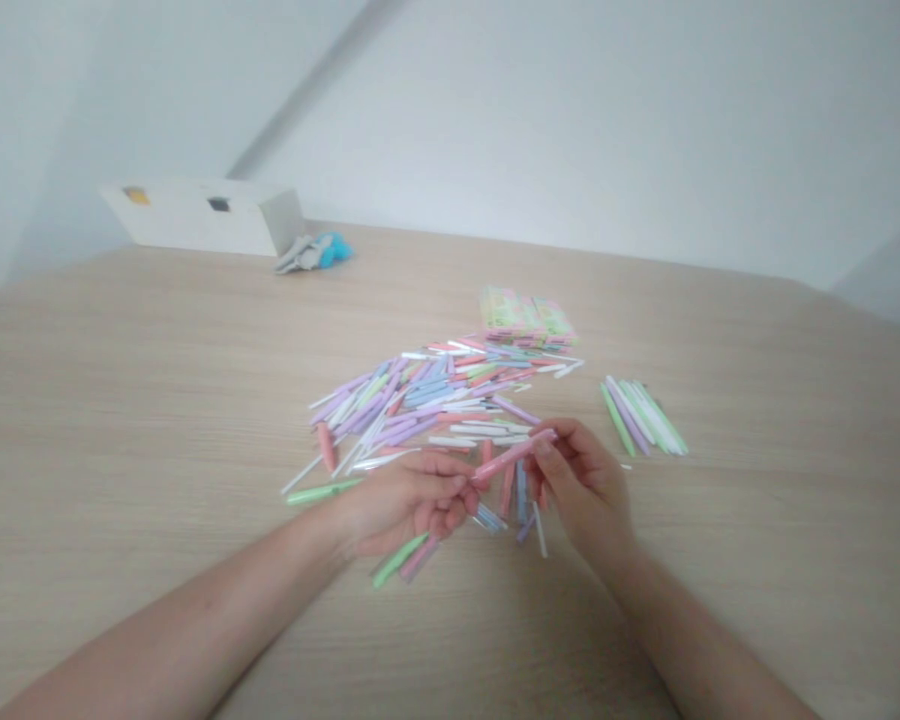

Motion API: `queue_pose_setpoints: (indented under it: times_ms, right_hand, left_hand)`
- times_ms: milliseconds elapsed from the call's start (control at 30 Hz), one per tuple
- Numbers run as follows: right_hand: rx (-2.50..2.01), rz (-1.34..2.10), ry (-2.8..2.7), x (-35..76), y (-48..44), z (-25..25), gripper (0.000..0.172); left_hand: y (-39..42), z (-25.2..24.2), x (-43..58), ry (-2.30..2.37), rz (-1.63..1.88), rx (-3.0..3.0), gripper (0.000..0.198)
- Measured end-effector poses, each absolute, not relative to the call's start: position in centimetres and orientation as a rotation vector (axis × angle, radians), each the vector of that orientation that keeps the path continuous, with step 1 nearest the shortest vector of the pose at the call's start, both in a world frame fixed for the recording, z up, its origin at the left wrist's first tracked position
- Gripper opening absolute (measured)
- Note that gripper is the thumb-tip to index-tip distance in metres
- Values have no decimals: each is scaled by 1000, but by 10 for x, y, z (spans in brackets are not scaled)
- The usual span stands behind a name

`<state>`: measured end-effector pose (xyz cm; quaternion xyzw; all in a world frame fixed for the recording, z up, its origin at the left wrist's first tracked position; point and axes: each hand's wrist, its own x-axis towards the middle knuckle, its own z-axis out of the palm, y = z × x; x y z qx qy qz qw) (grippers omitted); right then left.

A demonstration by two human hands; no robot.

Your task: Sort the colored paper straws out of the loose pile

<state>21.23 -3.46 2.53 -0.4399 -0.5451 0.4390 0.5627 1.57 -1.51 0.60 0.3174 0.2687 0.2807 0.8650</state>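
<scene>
A pink pen [511, 458] is held slantwise between my two hands above the front of a pile. My left hand [420, 495] pinches its lower left end, fingers curled. My right hand [581, 480] grips the upper right end between thumb and fingers. Below and behind them spreads a loose pile of pastel pen parts [420, 395], thin sticks and tubes in purple, white, blue, green and coral. A green piece [399, 560] and a pink piece stick out below my left hand; whether it holds them I cannot tell.
To the right lies a neat row of green, white and purple pens [645, 418]. Behind the pile sits a stack of printed pastel packets [529, 317]. A white box [202, 218] and a crumpled grey and blue glove-like item [315, 252] are at the back left, near the wall.
</scene>
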Motion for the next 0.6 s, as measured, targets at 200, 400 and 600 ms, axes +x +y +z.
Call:
queue_pose_setpoints:
  times_ms: [200,400,600]
  right_hand:
    - [-1014,1018,-1228,216,-35,30,17]
    - [-953,868,-1244,221,-44,38,12]
    - [-980,690,-1889,223,-49,36,10]
  left_hand:
    - [-16,4,15,573,598,675,17]
    - [-15,3,16,584,598,701,17]
    - [-16,3,17,573,594,719,15]
